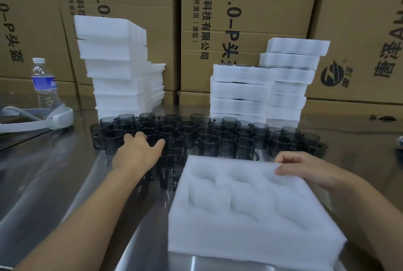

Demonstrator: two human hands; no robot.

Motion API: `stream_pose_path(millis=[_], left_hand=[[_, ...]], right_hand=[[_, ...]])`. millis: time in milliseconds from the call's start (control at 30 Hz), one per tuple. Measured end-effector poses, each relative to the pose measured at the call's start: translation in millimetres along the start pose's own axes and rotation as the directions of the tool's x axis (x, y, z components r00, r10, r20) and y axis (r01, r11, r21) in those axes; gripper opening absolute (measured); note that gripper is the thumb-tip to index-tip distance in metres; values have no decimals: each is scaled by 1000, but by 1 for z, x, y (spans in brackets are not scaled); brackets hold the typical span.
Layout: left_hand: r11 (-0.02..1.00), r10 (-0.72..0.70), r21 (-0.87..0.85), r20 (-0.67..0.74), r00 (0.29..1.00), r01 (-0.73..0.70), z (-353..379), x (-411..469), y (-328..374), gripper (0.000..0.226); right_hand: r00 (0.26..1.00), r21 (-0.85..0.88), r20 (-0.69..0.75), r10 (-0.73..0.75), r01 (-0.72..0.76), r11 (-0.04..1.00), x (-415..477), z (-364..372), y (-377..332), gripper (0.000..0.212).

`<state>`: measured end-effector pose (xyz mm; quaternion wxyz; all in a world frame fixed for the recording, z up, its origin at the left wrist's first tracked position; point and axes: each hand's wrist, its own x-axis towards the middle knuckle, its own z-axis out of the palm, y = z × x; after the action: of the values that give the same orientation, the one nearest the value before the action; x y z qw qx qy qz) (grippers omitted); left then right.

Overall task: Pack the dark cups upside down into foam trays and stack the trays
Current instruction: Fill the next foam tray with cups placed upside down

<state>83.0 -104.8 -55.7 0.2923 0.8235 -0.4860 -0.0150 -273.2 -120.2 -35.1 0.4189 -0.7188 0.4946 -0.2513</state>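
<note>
Sideways black lettering
Centre cardboard box [272, 8]: "AH4.0-P头", "通信科技有限公司", "(西区)"; upper-left cardboard box [32, 8]: "0-P头盔". The lettering on the bottle label cannot be read.

So it's a shiny steel table [54, 183], and one foam tray [250, 211] with empty pockets sits on it right under the right hand [305, 170]. A big bunch of dark cups [218, 137] stands rim-up just past both hands, with the left hand [137, 152] over its near edge. Further back there's a tall foam pile [122, 74] beyond the left hand and two tray stacks [239, 94] beyond the right, and way off left of the left hand sit a water bottle [44, 83] and a white headband gadget [54, 118].
</note>
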Motion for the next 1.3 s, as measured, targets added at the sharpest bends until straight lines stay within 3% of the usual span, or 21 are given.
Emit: stream_pose_path(millis=[167, 367, 433, 567, 767, 933, 1067, 1167, 1300], left_hand=[[979, 65, -191, -1, 998, -64, 12, -10, 12, 58], [893, 210, -411, 22, 977, -183, 24, -24, 25, 42], [910, 240, -351, 12, 971, -220, 23, -25, 26, 43], [959, 281, -30, -52, 958, -283, 14, -19, 22, 44], [922, 335, -195, -25, 942, -334, 16, -17, 22, 21], [917, 390, -76, -46, 920, -393, 9, -20, 20, 22], [889, 458, 118, -184, 870, -443, -4, -23, 22, 25], [831, 523, -14, -321, 789, -556, -16, -30, 25, 26], [597, 770, -256, -84, 633, -760, -21, -49, 27, 34]], right_hand=[[994, 1, -103, 42, -42, 999, 2, -13, 9, 8], [991, 119, -94, 90, -79, 990, -1, -26, 16, 8], [989, 165, -108, 96, -78, 983, -1, -31, 18, 9], [989, 237, -124, 80, -48, 970, 0, -36, 23, 13], [991, 254, -94, 91, -64, 965, 5, -35, 30, 19], [990, 235, -54, 130, -113, 965, 2, -33, 29, 14], [990, 211, -41, 131, -120, 970, 2, -29, 28, 15], [991, 213, -48, 125, -113, 971, 2, -29, 28, 16], [990, 194, -64, 128, -113, 975, 4, -31, 30, 18]])
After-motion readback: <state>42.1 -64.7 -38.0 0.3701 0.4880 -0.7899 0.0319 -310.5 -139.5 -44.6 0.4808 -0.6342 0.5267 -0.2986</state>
